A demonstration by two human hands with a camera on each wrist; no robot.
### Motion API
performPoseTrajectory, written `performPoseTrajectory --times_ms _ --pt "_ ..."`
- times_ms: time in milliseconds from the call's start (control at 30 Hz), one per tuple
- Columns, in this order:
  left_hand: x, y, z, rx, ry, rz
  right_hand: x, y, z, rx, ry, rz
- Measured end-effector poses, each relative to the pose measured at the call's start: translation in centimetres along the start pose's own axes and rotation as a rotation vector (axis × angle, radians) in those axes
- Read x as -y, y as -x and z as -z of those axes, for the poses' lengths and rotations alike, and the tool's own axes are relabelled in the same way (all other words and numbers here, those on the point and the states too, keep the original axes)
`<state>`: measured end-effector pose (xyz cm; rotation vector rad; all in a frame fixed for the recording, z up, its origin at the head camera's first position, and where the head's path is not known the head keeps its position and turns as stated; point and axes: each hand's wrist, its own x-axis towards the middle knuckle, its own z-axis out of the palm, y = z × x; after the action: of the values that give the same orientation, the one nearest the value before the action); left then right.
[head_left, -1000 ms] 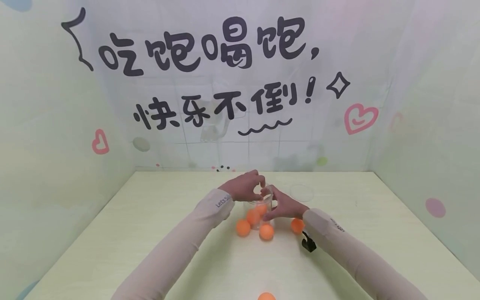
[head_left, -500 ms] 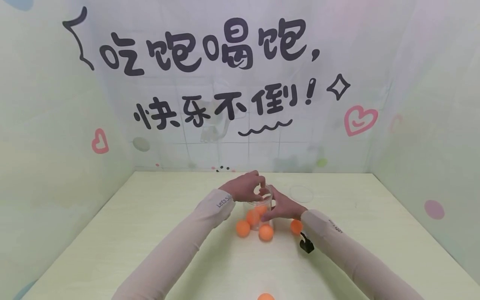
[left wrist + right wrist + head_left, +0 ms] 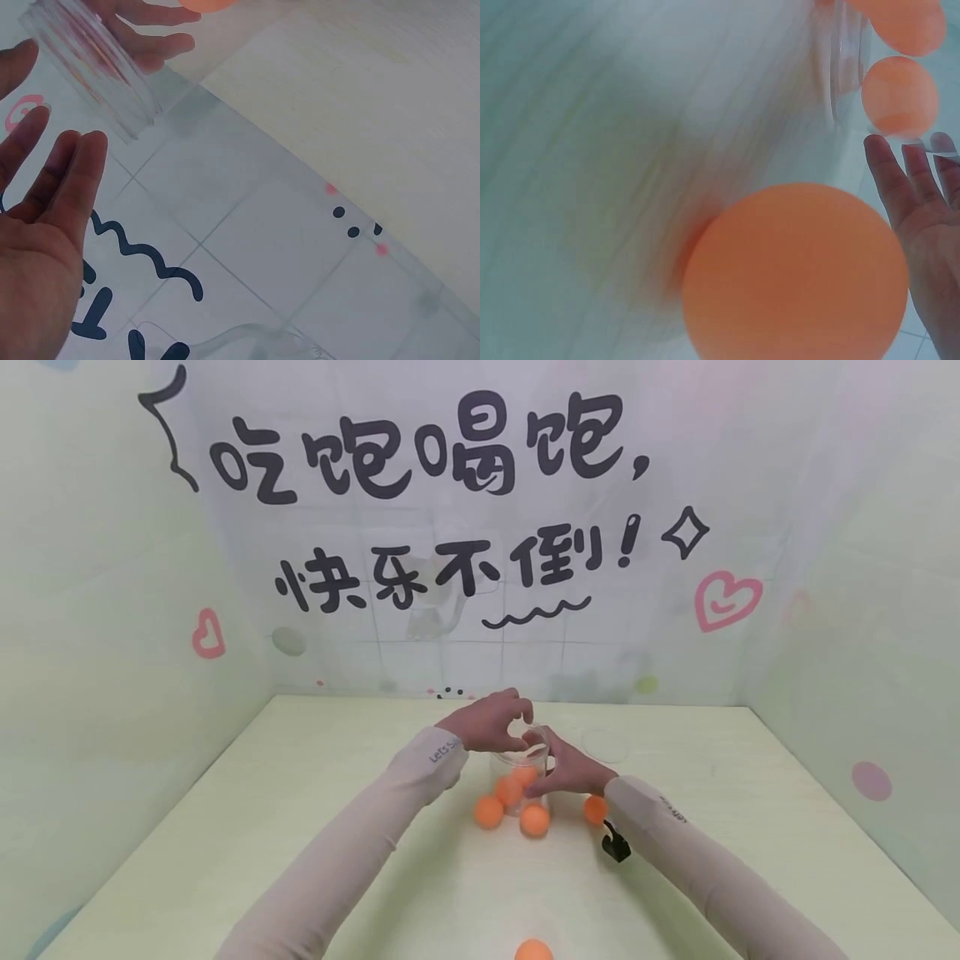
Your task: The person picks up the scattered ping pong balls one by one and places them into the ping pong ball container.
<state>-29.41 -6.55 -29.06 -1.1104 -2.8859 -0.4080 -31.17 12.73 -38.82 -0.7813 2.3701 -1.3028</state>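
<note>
Clear jar [image 3: 517, 762] stands on the table [image 3: 360, 768], mouth up, two orange balls [image 3: 508, 792] inside. Our right hand [image 3: 576, 774] grips it from the right: thumb across the front wall, fingers round the back, a bit spread in the right wrist view. Our left hand [image 3: 487, 724] is at the mouth, fingers bent, thumb side apart; left wrist view shows two fingers side by side, others spread, pinching nothing. Can't tell whether they touch the rim.

Outside the jar we count four loose balls: one just beside its front left [image 3: 489, 812], one in front [image 3: 535, 820], one by our right wrist [image 3: 596, 810], one at the near edge of view [image 3: 534, 950]. Thin clear disc [image 3: 606, 745] lies behind our right hand.
</note>
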Motion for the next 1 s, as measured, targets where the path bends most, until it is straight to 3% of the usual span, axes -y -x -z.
performPoseTrajectory --times_ms 633,1000 --pt "0.6 1.4 2.0 0.038 -0.028 0.082 -0.3 -0.5 0.6 0.026 0.012 0.058" --pt "-1.0 2.6 2.5 0.092 -0.042 0.069 -0.6 -0.5 0.5 0.016 0.041 0.060"
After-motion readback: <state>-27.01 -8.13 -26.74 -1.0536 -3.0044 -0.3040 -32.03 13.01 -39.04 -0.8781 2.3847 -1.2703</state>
